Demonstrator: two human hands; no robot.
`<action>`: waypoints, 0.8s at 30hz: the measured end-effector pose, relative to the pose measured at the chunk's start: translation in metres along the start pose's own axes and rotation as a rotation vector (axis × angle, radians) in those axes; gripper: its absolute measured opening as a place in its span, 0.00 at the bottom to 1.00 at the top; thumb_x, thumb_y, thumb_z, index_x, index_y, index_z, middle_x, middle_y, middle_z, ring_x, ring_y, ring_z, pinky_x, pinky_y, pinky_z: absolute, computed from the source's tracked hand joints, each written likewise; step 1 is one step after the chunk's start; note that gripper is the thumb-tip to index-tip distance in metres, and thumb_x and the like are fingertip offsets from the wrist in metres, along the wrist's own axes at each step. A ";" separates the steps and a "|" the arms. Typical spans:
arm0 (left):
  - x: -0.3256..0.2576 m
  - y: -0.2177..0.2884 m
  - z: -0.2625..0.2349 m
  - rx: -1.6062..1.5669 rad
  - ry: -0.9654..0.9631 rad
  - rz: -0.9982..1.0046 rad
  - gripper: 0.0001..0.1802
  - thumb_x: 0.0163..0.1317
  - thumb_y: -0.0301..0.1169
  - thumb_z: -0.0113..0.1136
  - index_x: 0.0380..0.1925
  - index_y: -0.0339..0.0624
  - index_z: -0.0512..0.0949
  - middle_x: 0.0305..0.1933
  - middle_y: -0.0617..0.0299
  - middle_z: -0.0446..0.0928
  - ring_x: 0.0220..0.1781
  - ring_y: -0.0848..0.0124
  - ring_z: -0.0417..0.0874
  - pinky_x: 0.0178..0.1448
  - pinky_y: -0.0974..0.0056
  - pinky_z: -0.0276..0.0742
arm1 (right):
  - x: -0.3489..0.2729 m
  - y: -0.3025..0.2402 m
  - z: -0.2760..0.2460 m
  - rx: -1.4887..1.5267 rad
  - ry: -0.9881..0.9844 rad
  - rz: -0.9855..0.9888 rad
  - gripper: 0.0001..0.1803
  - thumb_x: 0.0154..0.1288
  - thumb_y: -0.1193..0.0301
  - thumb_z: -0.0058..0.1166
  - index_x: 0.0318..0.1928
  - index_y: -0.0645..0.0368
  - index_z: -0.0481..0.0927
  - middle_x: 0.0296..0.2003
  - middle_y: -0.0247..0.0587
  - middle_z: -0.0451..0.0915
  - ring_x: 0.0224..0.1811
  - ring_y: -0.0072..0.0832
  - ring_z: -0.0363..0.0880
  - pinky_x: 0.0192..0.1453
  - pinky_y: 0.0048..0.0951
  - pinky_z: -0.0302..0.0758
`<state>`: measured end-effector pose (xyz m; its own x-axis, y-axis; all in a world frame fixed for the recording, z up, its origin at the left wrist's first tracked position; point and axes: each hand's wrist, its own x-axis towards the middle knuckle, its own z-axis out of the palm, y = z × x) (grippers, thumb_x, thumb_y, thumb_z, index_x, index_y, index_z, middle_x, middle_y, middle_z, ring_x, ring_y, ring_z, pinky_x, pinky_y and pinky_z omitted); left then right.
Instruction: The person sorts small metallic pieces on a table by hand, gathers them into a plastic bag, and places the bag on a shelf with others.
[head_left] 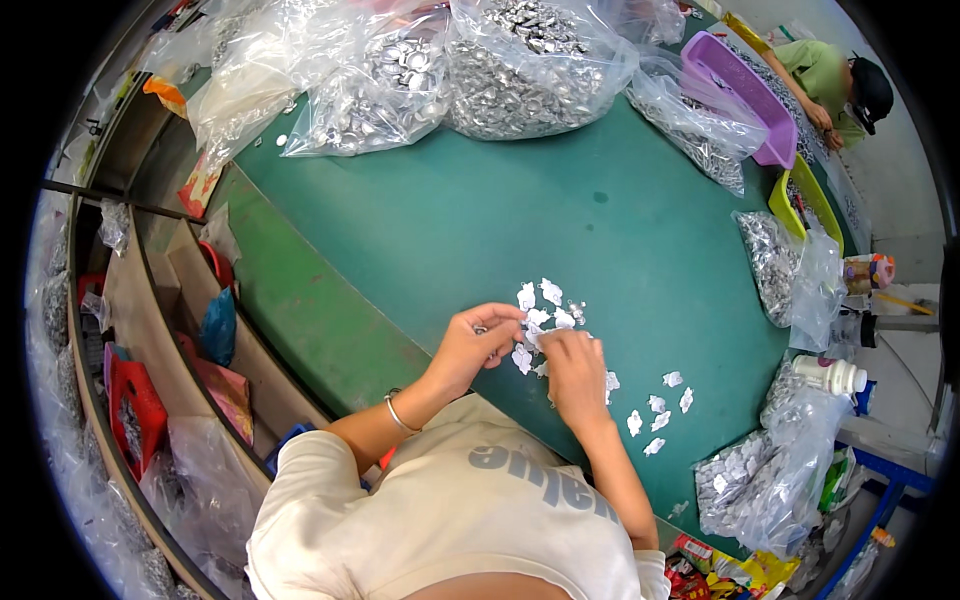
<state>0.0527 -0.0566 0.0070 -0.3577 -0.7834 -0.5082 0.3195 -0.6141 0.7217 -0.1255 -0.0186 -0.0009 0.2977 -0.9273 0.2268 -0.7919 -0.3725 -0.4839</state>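
Small white, irregularly shaped flat pieces (pixel 551 291) lie in a loose cluster on the green table (pixel 430 220) just beyond my hands. My left hand (pixel 478 342), with a bangle on its wrist, is curled at the cluster's left side. Something small and metallic shows between its fingers, too small to name. My right hand (pixel 574 376) reaches over the near side of the cluster, its fingers bent down and pressed together. Whatever they pinch is hidden under the hand. Several more white pieces (pixel 657 404) are scattered to its right.
Clear plastic bags of round metal parts (pixel 400 75) line the table's far edge. A purple basket (pixel 745 95), a yellow-green basket (pixel 806 200) and a bag of white pieces (pixel 745 480) stand along the right. Another person (pixel 825 90) works at far right. Shelving (pixel 215 330) borders the left.
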 end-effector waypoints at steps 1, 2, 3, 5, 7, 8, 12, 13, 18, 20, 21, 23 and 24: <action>-0.001 -0.004 0.000 0.116 0.007 0.030 0.09 0.58 0.25 0.57 0.39 0.39 0.77 0.31 0.65 0.74 0.28 0.79 0.70 0.26 0.74 0.64 | 0.000 0.006 0.002 0.003 0.056 0.041 0.15 0.50 0.81 0.50 0.42 0.58 0.77 0.38 0.38 0.71 0.39 0.34 0.69 0.39 0.34 0.64; -0.001 -0.007 0.000 0.337 0.016 0.205 0.10 0.57 0.24 0.58 0.40 0.39 0.77 0.31 0.65 0.74 0.28 0.78 0.70 0.27 0.73 0.65 | 0.001 0.009 0.001 0.005 0.109 0.082 0.15 0.51 0.80 0.51 0.42 0.58 0.77 0.38 0.38 0.71 0.39 0.34 0.68 0.39 0.34 0.64; 0.000 -0.010 0.001 0.558 0.027 0.382 0.12 0.55 0.23 0.59 0.41 0.39 0.77 0.31 0.64 0.73 0.28 0.77 0.70 0.29 0.73 0.66 | 0.001 0.010 -0.002 0.042 0.133 0.145 0.15 0.51 0.78 0.55 0.43 0.59 0.77 0.42 0.37 0.72 0.41 0.35 0.69 0.42 0.36 0.64; -0.005 -0.008 0.002 0.889 0.052 0.503 0.18 0.50 0.21 0.62 0.44 0.40 0.76 0.35 0.61 0.72 0.29 0.71 0.73 0.35 0.68 0.71 | 0.006 0.000 -0.011 0.074 0.064 0.084 0.16 0.50 0.76 0.58 0.42 0.59 0.77 0.45 0.37 0.72 0.44 0.36 0.68 0.44 0.37 0.64; -0.006 -0.011 0.003 0.995 0.079 0.487 0.18 0.50 0.21 0.62 0.43 0.41 0.76 0.38 0.60 0.72 0.29 0.68 0.73 0.35 0.66 0.72 | 0.008 -0.006 -0.011 0.078 0.016 0.058 0.16 0.49 0.75 0.60 0.42 0.59 0.77 0.47 0.37 0.72 0.47 0.38 0.68 0.46 0.38 0.64; -0.006 -0.012 0.003 1.047 0.093 0.479 0.18 0.50 0.22 0.63 0.43 0.42 0.76 0.39 0.60 0.71 0.29 0.66 0.73 0.35 0.65 0.72 | 0.008 -0.007 -0.008 0.065 0.001 0.061 0.17 0.48 0.75 0.61 0.42 0.59 0.77 0.48 0.38 0.71 0.48 0.39 0.68 0.47 0.38 0.64; -0.008 -0.011 0.004 1.099 0.069 0.492 0.17 0.49 0.23 0.63 0.42 0.43 0.76 0.41 0.60 0.71 0.29 0.63 0.74 0.35 0.62 0.73 | 0.002 0.005 -0.006 0.047 0.042 0.082 0.17 0.47 0.74 0.62 0.41 0.59 0.78 0.49 0.38 0.71 0.50 0.40 0.67 0.49 0.38 0.64; -0.008 -0.010 0.003 1.117 0.061 0.511 0.17 0.49 0.23 0.64 0.42 0.43 0.76 0.41 0.60 0.71 0.29 0.63 0.74 0.35 0.62 0.72 | 0.001 0.006 -0.011 0.082 0.069 0.110 0.14 0.46 0.75 0.63 0.37 0.59 0.79 0.47 0.38 0.73 0.49 0.40 0.68 0.50 0.38 0.65; -0.011 -0.011 0.003 1.182 -0.031 0.479 0.14 0.49 0.24 0.64 0.37 0.43 0.76 0.40 0.61 0.71 0.29 0.62 0.76 0.33 0.61 0.73 | -0.028 0.020 -0.041 0.279 0.179 0.316 0.13 0.42 0.77 0.65 0.33 0.59 0.80 0.42 0.39 0.76 0.45 0.39 0.69 0.51 0.36 0.65; -0.011 -0.015 0.002 1.193 -0.092 0.469 0.13 0.48 0.24 0.64 0.36 0.43 0.76 0.39 0.61 0.71 0.28 0.62 0.76 0.32 0.61 0.73 | -0.039 0.011 -0.051 0.179 0.051 0.281 0.19 0.41 0.73 0.67 0.39 0.56 0.80 0.48 0.39 0.73 0.50 0.40 0.67 0.54 0.39 0.63; -0.012 -0.016 0.004 1.216 -0.111 0.481 0.12 0.48 0.24 0.65 0.35 0.43 0.76 0.39 0.61 0.71 0.28 0.62 0.76 0.32 0.61 0.73 | -0.042 0.003 -0.052 0.150 -0.009 0.256 0.21 0.41 0.71 0.67 0.41 0.54 0.80 0.50 0.39 0.71 0.53 0.41 0.65 0.55 0.41 0.61; -0.012 -0.019 0.008 1.260 -0.144 0.507 0.12 0.48 0.25 0.65 0.34 0.43 0.76 0.38 0.62 0.71 0.28 0.62 0.77 0.32 0.60 0.73 | -0.047 -0.012 -0.043 0.089 -0.129 0.227 0.23 0.42 0.68 0.66 0.44 0.51 0.78 0.56 0.39 0.67 0.59 0.43 0.60 0.56 0.44 0.58; -0.012 -0.019 0.010 1.272 -0.141 0.508 0.12 0.48 0.26 0.65 0.34 0.43 0.76 0.38 0.62 0.71 0.28 0.62 0.77 0.32 0.60 0.73 | -0.052 -0.011 -0.039 0.049 -0.101 0.230 0.22 0.43 0.68 0.66 0.43 0.52 0.79 0.56 0.39 0.67 0.60 0.43 0.60 0.56 0.44 0.58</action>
<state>0.0422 -0.0341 0.0039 -0.5538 -0.8301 -0.0655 -0.5477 0.3039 0.7795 -0.1530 0.0348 0.0255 0.1669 -0.9857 0.0214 -0.8191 -0.1507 -0.5535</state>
